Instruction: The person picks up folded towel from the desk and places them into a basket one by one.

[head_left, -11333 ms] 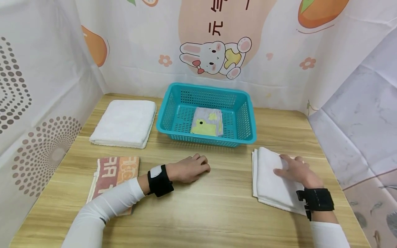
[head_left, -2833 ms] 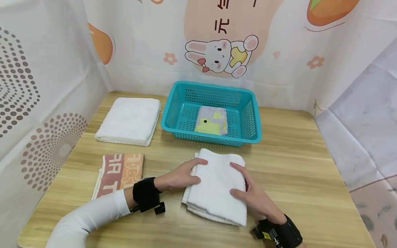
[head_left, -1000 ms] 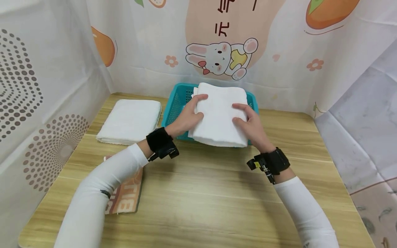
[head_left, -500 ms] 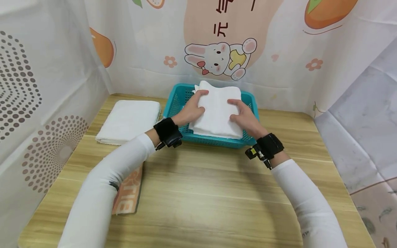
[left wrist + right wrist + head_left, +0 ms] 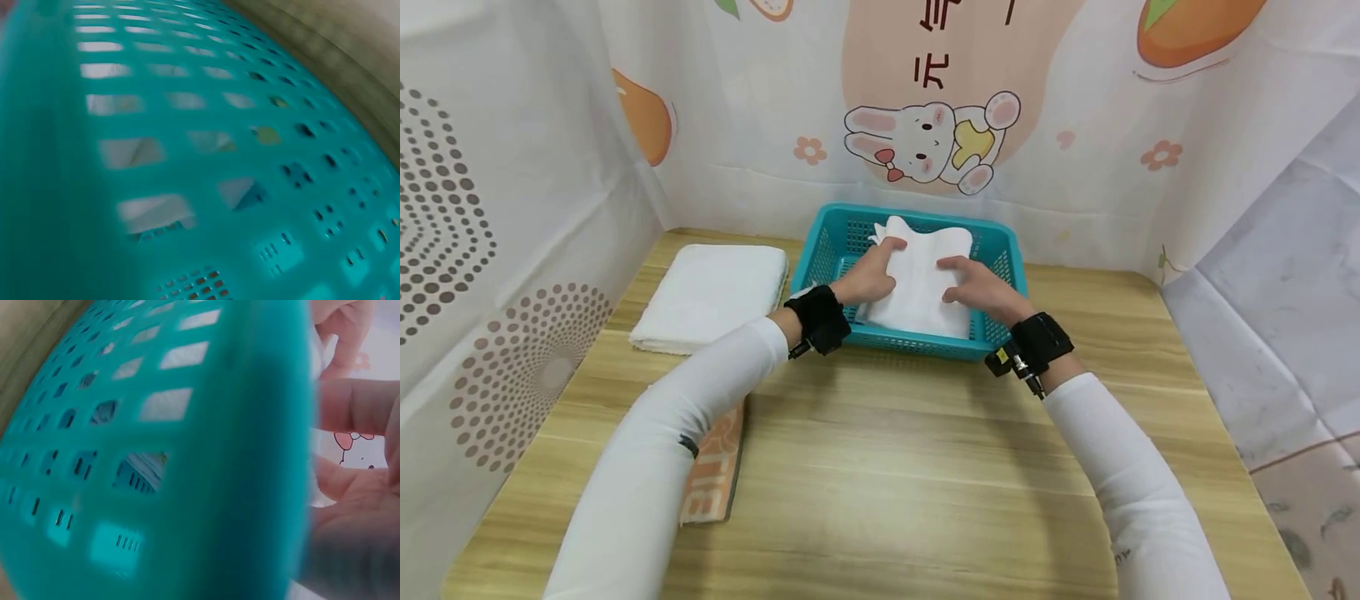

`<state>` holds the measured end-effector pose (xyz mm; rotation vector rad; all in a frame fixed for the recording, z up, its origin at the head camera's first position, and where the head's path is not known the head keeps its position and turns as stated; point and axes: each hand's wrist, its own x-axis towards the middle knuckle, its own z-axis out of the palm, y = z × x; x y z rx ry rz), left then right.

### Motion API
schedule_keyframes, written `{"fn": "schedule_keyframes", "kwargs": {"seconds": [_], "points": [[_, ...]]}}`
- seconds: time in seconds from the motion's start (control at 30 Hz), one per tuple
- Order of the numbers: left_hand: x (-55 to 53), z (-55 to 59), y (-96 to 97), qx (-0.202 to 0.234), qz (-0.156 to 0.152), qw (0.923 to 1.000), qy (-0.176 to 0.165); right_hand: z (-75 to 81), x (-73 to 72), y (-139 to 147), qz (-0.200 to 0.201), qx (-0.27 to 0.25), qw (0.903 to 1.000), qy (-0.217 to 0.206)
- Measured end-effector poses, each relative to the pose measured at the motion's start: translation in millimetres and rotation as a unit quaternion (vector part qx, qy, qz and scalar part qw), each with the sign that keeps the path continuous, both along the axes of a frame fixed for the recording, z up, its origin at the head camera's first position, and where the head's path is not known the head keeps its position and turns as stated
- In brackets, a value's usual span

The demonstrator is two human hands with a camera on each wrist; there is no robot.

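A folded white towel (image 5: 919, 279) lies inside the turquoise basket (image 5: 910, 340) at the back middle of the table. My left hand (image 5: 871, 275) grips its left edge, thumb and index finger on top. On the opposite edge, my right hand (image 5: 981, 289) holds it the same way. The towel covers the grey and yellow cloth in the head view. Through the basket's slots, the left wrist view shows white towel (image 5: 153, 212) and a yellow-green patch of the cloth (image 5: 269, 135). The basket wall (image 5: 250, 462) blocks much of the right wrist view, with fingers (image 5: 356, 403) beyond it.
Another folded white towel (image 5: 715, 292) lies at the back left of the wooden table (image 5: 880, 467). A reddish-orange patterned towel (image 5: 715, 471) is in front of it, partly under my left sleeve (image 5: 655, 442). Printed curtains (image 5: 745, 125) enclose the back and sides.
The white towel, first at the table's right, was brought to the middle, gripped by both hands and carried over the basket. In the last second it has sunk down inside.
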<state>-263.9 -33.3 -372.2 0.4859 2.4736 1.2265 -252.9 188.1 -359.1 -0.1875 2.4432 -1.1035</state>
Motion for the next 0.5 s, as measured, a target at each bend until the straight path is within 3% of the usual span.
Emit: {"fn": "schedule_keyframes", "kwargs": {"seconds": [0.17, 0.5], "points": [[-1.2, -7.4, 2.4, -0.046, -0.007, 0.9988, -0.014, -1.3, -1.5, -3.6, 0.019, 0.027, 0.9994, -0.012], [-1.6, -11.1, 3.5, -0.091, -0.009, 0.9951, -0.039, -3.9, -1.4, -7.5, 0.061, 0.105, 0.9924, -0.017]]}}
